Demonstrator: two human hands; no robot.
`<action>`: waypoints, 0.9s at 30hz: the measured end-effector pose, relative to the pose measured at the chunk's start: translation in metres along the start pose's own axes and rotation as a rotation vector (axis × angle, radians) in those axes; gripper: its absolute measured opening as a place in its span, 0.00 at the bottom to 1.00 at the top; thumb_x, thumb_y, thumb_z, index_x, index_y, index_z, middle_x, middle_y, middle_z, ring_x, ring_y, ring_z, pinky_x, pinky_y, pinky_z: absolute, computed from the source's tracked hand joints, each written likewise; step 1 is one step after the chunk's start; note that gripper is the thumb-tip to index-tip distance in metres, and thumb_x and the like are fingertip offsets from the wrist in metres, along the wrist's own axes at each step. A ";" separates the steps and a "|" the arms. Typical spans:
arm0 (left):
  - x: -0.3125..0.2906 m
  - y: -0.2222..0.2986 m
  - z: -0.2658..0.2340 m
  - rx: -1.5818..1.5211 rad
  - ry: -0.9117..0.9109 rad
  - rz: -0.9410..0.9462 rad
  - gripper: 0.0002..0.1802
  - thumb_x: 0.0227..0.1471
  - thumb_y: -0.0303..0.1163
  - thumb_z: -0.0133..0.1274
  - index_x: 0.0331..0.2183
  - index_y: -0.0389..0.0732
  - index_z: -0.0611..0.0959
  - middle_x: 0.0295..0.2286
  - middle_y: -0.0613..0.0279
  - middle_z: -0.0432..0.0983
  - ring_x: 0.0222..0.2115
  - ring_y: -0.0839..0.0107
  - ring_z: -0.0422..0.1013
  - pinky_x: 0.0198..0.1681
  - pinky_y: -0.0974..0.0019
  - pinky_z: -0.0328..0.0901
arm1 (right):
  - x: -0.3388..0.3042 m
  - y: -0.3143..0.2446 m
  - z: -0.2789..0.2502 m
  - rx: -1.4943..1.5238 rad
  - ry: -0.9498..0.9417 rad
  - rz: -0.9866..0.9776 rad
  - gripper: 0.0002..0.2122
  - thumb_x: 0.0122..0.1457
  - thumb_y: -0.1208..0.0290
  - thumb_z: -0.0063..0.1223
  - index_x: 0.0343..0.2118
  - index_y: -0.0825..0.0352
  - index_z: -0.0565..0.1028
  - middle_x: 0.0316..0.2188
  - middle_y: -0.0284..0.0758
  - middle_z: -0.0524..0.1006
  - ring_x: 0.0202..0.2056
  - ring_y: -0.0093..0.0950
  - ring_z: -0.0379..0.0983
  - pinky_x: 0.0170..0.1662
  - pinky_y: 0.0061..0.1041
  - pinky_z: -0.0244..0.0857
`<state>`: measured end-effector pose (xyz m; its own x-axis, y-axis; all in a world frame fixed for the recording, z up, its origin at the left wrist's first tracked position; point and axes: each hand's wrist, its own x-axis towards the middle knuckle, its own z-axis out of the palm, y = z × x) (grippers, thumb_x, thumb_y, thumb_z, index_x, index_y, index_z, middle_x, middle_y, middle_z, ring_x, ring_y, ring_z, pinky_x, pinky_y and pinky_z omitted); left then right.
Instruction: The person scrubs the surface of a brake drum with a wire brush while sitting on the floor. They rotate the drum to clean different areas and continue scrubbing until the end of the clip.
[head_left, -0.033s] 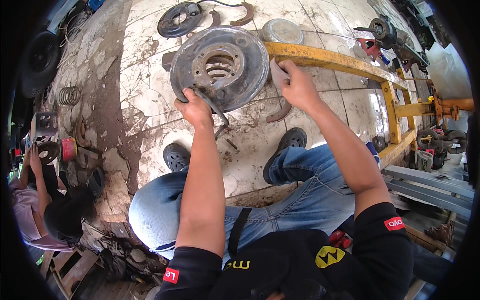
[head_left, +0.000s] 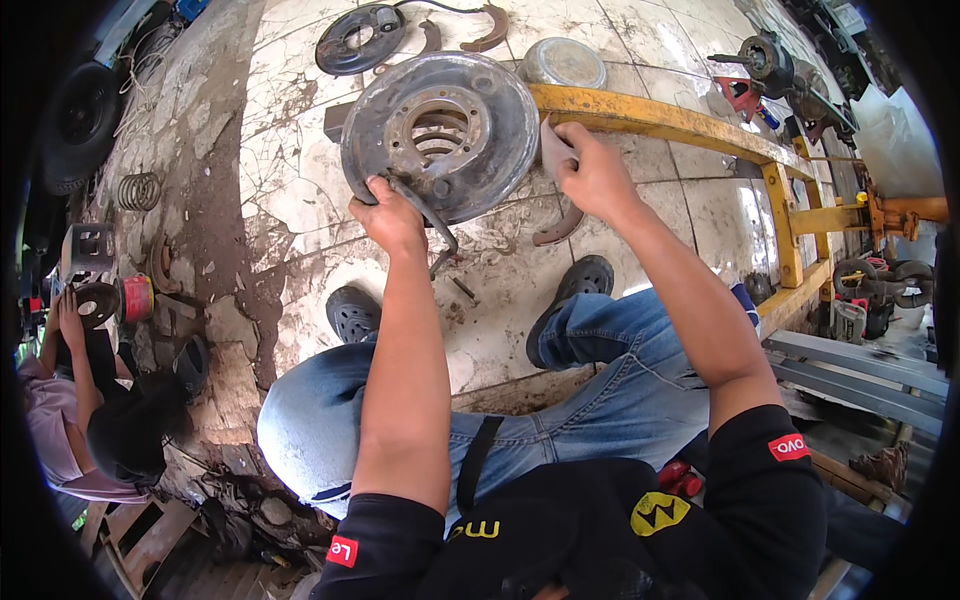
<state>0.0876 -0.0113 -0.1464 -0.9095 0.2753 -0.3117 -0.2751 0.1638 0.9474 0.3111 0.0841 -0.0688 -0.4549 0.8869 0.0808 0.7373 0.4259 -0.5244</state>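
Right of the plate point(head_left: 505, 115) runs a beam point(head_left: 645, 116); left, tiles point(head_left: 290, 185). Left hand point(head_left: 393, 216) pinches the scuffed grey rim point(head_left: 470, 212), right hand point(head_left: 600, 172) a sheet point(head_left: 552, 152).

The right hand point(head_left: 597, 178) has shifted very slightly left, toward the round metal plate point(head_left: 508, 130).

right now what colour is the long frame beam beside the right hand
The beam is yellow with dark scuffs, best seen in the head view.

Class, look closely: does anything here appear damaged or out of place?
Yes: the dirty white floor tiles left of the round grey metal plate look damaged; a web of dark cracks runs across them.
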 end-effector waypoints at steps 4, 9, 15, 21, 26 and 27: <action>0.001 0.000 -0.001 0.035 0.005 0.012 0.34 0.63 0.45 0.46 0.57 0.26 0.60 0.50 0.36 0.68 0.48 0.48 0.68 0.53 0.55 0.60 | -0.007 -0.005 0.009 0.164 -0.023 -0.093 0.23 0.52 0.71 0.55 0.54 0.60 0.72 0.40 0.44 0.79 0.42 0.46 0.76 0.46 0.40 0.70; -0.002 0.003 -0.002 0.071 -0.009 0.007 0.35 0.63 0.47 0.46 0.57 0.25 0.60 0.52 0.34 0.67 0.50 0.46 0.67 0.54 0.54 0.59 | -0.012 -0.010 0.021 0.017 -0.076 -0.120 0.28 0.52 0.69 0.57 0.59 0.53 0.68 0.56 0.41 0.66 0.50 0.44 0.72 0.50 0.39 0.70; 0.000 0.001 -0.001 0.108 -0.017 0.015 0.35 0.63 0.47 0.45 0.56 0.26 0.61 0.51 0.33 0.67 0.50 0.45 0.67 0.54 0.53 0.59 | -0.008 -0.002 0.019 -0.202 -0.072 -0.184 0.30 0.53 0.71 0.58 0.61 0.49 0.66 0.61 0.41 0.60 0.48 0.44 0.73 0.48 0.40 0.70; 0.003 -0.003 0.002 0.040 0.020 -0.038 0.32 0.63 0.45 0.45 0.57 0.30 0.62 0.51 0.37 0.68 0.49 0.48 0.68 0.53 0.54 0.60 | -0.018 -0.011 0.015 -0.512 -0.162 -0.355 0.30 0.54 0.74 0.54 0.63 0.53 0.64 0.67 0.34 0.55 0.41 0.36 0.76 0.46 0.37 0.69; 0.001 0.004 0.000 -0.282 -0.097 -0.120 0.33 0.61 0.44 0.52 0.57 0.33 0.63 0.48 0.48 0.70 0.46 0.61 0.68 0.51 0.61 0.63 | -0.021 -0.015 0.020 -0.674 -0.214 -0.366 0.34 0.53 0.77 0.49 0.66 0.55 0.58 0.68 0.30 0.54 0.37 0.33 0.77 0.45 0.37 0.69; 0.002 0.003 0.001 -0.332 -0.126 -0.154 0.33 0.60 0.44 0.53 0.57 0.33 0.63 0.49 0.49 0.70 0.46 0.61 0.68 0.51 0.61 0.63 | -0.021 -0.017 0.018 -0.696 -0.217 -0.358 0.34 0.53 0.78 0.49 0.66 0.55 0.57 0.68 0.30 0.54 0.36 0.33 0.78 0.44 0.36 0.69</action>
<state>0.0855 -0.0091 -0.1437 -0.8096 0.3892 -0.4395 -0.5105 -0.0971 0.8544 0.2991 0.0554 -0.0773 -0.7563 0.6515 -0.0601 0.6377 0.7546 0.1548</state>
